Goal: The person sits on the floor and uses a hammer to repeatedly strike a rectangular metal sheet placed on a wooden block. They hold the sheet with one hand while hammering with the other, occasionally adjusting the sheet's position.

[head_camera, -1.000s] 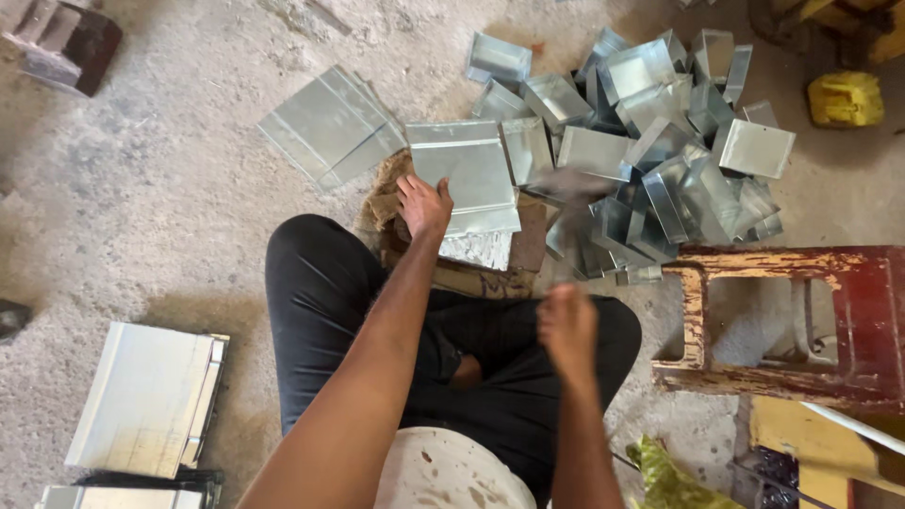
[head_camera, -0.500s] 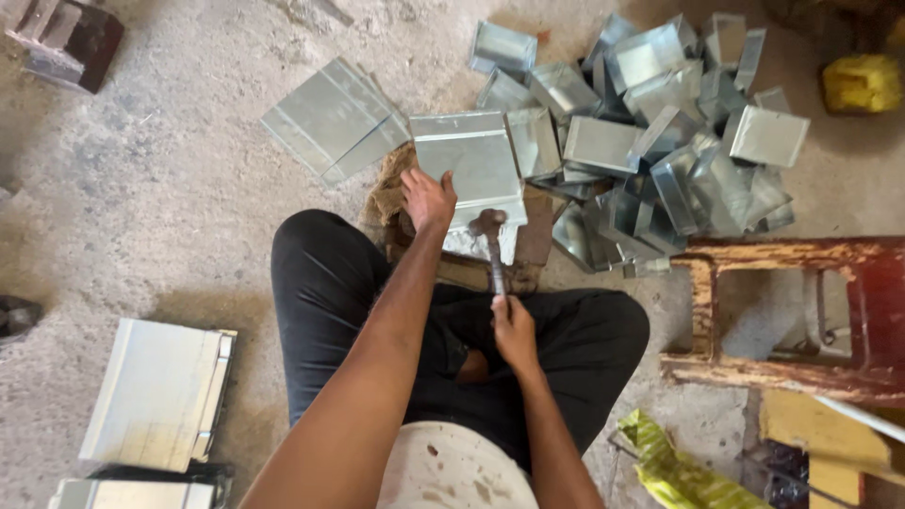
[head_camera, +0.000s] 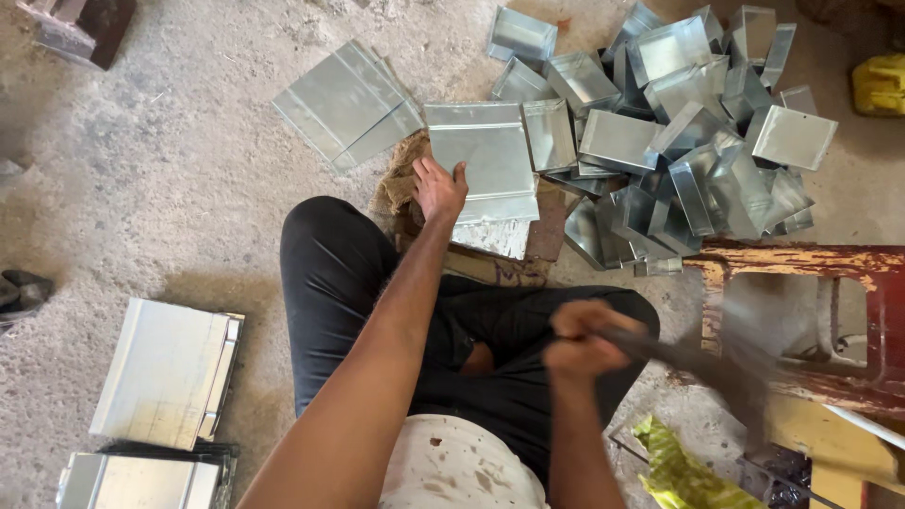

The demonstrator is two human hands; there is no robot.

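Two hands working: your left hand (head_camera: 439, 187) is pressing flat on the metal sheet (head_camera: 483, 160); your right hand (head_camera: 583, 345) is gripping what looks like a blurred hammer (head_camera: 716, 372).

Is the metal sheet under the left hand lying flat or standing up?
Flat. The metal sheet lies face up on the work block, and the left hand presses its near left edge down.
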